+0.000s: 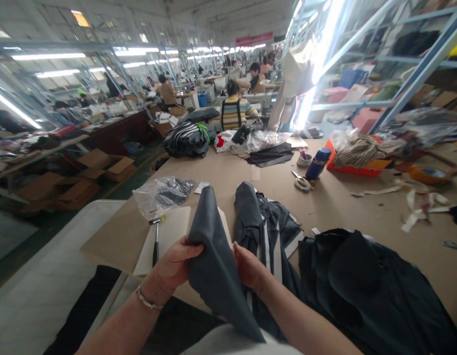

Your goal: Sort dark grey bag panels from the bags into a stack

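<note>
A long piece of dark grey fabric (213,266) stands up between my two hands at the near edge of the brown worktable (346,197). My left hand (174,268) grips its left edge with thumb on top. My right hand (248,266) is closed on its right edge. More dark grey pieces with white strips (268,231) lie just behind my right hand. A heap of black garments (365,281) lies to the right.
A small hammer (155,241) rests on a pale board (165,236) to the left, beside a clear plastic bag (161,195). Farther back are a blue bottle (317,163), scissors (301,181), an orange tray (361,167) and white scraps (416,212). A person in a striped shirt (233,111) sits beyond.
</note>
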{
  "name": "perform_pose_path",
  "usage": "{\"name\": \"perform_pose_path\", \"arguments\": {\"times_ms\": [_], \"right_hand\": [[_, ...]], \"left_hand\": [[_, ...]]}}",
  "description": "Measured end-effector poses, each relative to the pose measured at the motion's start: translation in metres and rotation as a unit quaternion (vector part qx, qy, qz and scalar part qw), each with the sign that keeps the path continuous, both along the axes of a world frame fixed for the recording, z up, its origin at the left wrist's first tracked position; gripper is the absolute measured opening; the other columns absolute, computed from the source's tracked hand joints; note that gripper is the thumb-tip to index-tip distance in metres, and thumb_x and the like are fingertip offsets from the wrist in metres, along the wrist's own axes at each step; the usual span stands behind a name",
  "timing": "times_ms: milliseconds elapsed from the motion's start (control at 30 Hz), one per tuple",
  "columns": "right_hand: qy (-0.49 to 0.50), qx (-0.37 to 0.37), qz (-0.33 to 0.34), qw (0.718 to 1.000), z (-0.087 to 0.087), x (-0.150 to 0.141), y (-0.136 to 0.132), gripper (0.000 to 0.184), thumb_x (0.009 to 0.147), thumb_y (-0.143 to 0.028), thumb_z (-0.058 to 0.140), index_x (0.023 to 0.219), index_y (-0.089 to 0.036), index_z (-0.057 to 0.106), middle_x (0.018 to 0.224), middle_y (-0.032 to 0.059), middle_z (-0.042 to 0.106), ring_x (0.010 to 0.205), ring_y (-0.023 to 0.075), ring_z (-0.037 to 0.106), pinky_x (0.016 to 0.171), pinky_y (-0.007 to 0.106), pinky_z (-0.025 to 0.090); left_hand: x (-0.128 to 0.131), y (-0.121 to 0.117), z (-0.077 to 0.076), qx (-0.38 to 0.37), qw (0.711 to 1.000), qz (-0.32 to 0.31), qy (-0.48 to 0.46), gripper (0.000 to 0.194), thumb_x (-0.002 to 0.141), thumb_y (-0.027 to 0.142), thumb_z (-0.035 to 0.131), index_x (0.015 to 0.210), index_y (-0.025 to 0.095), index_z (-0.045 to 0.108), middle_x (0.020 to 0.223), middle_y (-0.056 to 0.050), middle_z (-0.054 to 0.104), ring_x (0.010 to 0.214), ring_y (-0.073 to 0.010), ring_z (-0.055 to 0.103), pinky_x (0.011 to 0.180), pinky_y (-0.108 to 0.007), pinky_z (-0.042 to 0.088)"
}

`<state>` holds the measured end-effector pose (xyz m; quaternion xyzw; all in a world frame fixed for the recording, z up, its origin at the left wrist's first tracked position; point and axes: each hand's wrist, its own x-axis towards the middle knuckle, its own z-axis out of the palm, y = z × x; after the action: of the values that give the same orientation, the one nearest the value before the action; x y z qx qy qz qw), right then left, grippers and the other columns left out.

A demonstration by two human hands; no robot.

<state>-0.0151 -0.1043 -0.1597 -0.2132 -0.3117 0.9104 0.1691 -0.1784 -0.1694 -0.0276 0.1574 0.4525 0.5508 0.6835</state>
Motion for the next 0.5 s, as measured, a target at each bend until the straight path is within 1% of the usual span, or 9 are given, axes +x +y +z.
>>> {"name": "perform_pose_path", "arguments": {"times_ms": [67, 100, 133, 200, 233, 267, 333, 400, 500], "right_hand": [[-0.004, -0.054, -0.053, 0.997, 0.008, 0.01, 0.009, 0.045, 0.072, -0.058, 0.063, 0.096, -0.02, 0.064, 0.083, 0.0047, 0.068, 0.08, 0.0233, 0.064, 0.077, 0.037, 0.049], [-0.015, -0.045, -0.088, 0.995, 0.013, 0.014, 0.014, 0.043, 0.07, -0.053, 0.067, 0.099, -0.021, 0.062, 0.085, 0.0033, 0.068, 0.08, 0.0221, 0.063, 0.077, 0.036, 0.049], [-0.034, -0.007, -0.121, 0.992, 0.017, 0.019, 0.019, 0.041, 0.07, -0.047, 0.068, 0.102, -0.023, 0.06, 0.086, 0.0019, 0.068, 0.079, 0.021, 0.062, 0.077, 0.034, 0.048], [-0.11, 0.144, -0.165, 0.969, 0.028, 0.026, 0.032, 0.03, 0.075, -0.041, 0.065, 0.097, -0.022, 0.06, 0.081, 0.0004, 0.065, 0.074, 0.0191, 0.06, 0.073, 0.031, 0.046], [-0.167, 0.25, -0.174, 0.938, 0.035, 0.029, 0.038, 0.022, 0.078, -0.039, 0.06, 0.09, -0.02, 0.06, 0.076, 0.0003, 0.063, 0.071, 0.0182, 0.057, 0.071, 0.03, 0.044], [-0.228, 0.361, -0.179, 0.886, 0.042, 0.031, 0.044, 0.017, 0.081, -0.036, 0.057, 0.081, -0.019, 0.059, 0.071, 0.0002, 0.06, 0.068, 0.0171, 0.054, 0.068, 0.028, 0.042], [-0.329, 0.547, -0.167, 0.752, 0.056, 0.03, 0.049, 0.018, 0.084, -0.03, 0.053, 0.069, -0.019, 0.053, 0.069, 0.0003, 0.056, 0.065, 0.0151, 0.05, 0.064, 0.027, 0.036], [-0.378, 0.654, -0.125, 0.643, 0.069, 0.023, 0.045, 0.018, 0.087, -0.024, 0.051, 0.07, -0.02, 0.052, 0.076, 0.0012, 0.057, 0.066, 0.0144, 0.051, 0.062, 0.027, 0.033], [-0.396, 0.73, -0.065, 0.554, 0.077, 0.008, 0.028, 0.014, 0.089, -0.016, 0.046, 0.078, -0.02, 0.055, 0.082, 0.0025, 0.059, 0.07, 0.015, 0.054, 0.061, 0.027, 0.032]], "left_hand": [[-0.011, -0.006, -0.001, -0.013, 1.0, 0.014, 0.022, 0.034, 0.051, 0.018, 0.083, 0.083, 0.012, 0.073, 0.077, -0.009, 0.071, 0.07, -0.0235, 0.067, 0.07, -0.032, 0.056], [-0.019, -0.007, -0.003, -0.024, 0.999, 0.018, 0.043, 0.035, 0.053, 0.018, 0.082, 0.085, 0.012, 0.072, 0.079, -0.009, 0.071, 0.072, -0.0234, 0.067, 0.071, -0.032, 0.055], [-0.027, -0.008, -0.006, -0.032, 0.996, 0.022, 0.076, 0.035, 0.055, 0.02, 0.082, 0.087, 0.013, 0.071, 0.08, -0.009, 0.071, 0.073, -0.023, 0.066, 0.072, -0.032, 0.055], [-0.041, -0.005, -0.013, -0.03, 0.977, 0.067, 0.201, 0.038, 0.058, 0.021, 0.08, 0.093, 0.014, 0.068, 0.083, -0.007, 0.069, 0.074, -0.0202, 0.064, 0.069, -0.029, 0.054], [-0.045, -0.002, -0.017, -0.016, 0.953, 0.112, 0.283, 0.04, 0.059, 0.022, 0.08, 0.096, 0.015, 0.066, 0.085, -0.005, 0.068, 0.074, -0.0184, 0.063, 0.068, -0.026, 0.052], [-0.045, 0.001, -0.021, 0.002, 0.92, 0.159, 0.359, 0.041, 0.059, 0.023, 0.08, 0.097, 0.015, 0.065, 0.085, -0.004, 0.066, 0.075, -0.0168, 0.061, 0.067, -0.023, 0.051], [-0.033, 0.006, -0.028, 0.033, 0.877, 0.199, 0.436, 0.04, 0.061, 0.028, 0.079, 0.095, 0.015, 0.063, 0.084, -0.003, 0.064, 0.077, -0.0156, 0.059, 0.067, -0.021, 0.049], [-0.007, 0.009, -0.033, 0.039, 0.914, 0.132, 0.383, 0.039, 0.066, 0.036, 0.075, 0.096, 0.014, 0.061, 0.085, -0.005, 0.064, 0.078, -0.0169, 0.06, 0.067, -0.024, 0.05], [0.039, 0.015, -0.041, 0.027, 0.976, 0.043, 0.213, 0.047, 0.076, 0.045, 0.066, 0.112, 0.018, 0.053, 0.099, -0.007, 0.064, 0.082, -0.0191, 0.063, 0.067, -0.029, 0.053]]}}
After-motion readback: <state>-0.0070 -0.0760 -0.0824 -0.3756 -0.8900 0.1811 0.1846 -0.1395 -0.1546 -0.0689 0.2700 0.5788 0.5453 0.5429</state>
